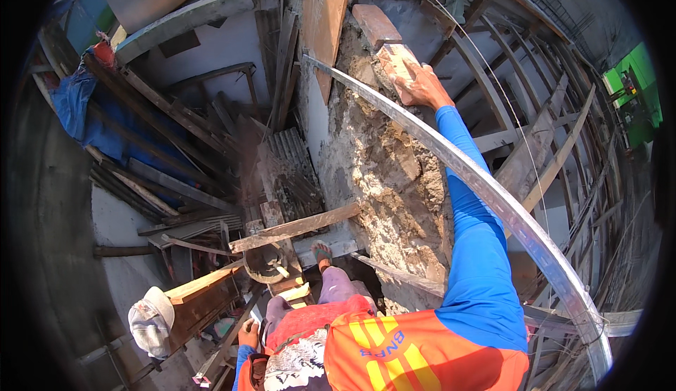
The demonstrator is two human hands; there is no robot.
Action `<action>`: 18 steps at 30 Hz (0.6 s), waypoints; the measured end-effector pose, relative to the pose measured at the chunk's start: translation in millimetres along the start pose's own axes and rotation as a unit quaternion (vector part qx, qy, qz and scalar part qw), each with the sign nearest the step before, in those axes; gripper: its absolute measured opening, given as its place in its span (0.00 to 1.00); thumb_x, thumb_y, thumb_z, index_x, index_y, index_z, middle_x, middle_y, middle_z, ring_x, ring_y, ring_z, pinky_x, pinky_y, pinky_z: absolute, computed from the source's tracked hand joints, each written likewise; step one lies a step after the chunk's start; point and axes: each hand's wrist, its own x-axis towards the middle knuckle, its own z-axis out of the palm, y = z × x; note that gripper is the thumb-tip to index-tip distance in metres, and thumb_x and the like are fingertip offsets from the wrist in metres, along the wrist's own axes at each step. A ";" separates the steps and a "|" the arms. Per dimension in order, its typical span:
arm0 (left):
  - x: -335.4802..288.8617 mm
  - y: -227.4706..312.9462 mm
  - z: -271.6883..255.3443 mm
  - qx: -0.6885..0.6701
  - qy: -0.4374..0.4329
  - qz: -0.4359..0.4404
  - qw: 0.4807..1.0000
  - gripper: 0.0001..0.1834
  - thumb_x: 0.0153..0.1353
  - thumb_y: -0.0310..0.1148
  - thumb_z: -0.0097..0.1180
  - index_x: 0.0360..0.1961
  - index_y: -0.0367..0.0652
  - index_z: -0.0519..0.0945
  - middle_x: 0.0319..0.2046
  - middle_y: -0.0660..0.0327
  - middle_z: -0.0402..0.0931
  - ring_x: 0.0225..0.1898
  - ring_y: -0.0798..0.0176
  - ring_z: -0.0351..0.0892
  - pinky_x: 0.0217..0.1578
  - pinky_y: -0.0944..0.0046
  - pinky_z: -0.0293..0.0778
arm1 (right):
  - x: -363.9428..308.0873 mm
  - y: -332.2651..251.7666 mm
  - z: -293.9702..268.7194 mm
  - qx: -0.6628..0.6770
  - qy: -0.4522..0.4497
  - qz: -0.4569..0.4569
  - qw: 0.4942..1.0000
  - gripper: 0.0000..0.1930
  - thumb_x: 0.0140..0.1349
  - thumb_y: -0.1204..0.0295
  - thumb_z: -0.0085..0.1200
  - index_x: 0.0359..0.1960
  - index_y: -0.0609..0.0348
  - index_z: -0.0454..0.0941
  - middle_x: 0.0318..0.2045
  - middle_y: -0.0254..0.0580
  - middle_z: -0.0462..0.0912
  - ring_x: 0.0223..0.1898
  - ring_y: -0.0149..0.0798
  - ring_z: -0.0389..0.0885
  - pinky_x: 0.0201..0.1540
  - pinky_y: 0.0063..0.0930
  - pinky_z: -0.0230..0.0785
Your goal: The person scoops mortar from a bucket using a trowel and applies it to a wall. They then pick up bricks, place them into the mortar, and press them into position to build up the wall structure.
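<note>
Your right hand (421, 87) is closed on the reddish brick (394, 58) atop the rough wall (401, 187), the brick butted end to end with a second brick (377, 25). Your left hand (248, 334) sits low at left, fingers curled; cannot tell whether it holds anything. Metal bar (521, 223) crosses over your right sleeve (473, 215). Mortar pan (262, 265) near your foot (322, 253).

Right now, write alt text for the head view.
Seen from above, a person's right hand rests on a brick atop a rough masonry wall, with another brick just beyond. A long metal bar crosses the view; the left hand is near the lower edge.
</note>
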 end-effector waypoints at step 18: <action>-60.5 -138.5 19.4 0.151 0.003 -0.020 0.988 0.28 0.61 0.38 0.61 0.60 0.36 0.74 0.60 0.41 0.71 0.65 0.41 0.67 0.67 0.52 0.62 | -543.3 -266.5 397.5 0.329 -0.253 0.046 0.909 0.08 0.66 0.73 0.54 0.43 0.63 0.79 0.37 0.51 0.84 0.43 0.50 0.84 0.46 0.38 0.74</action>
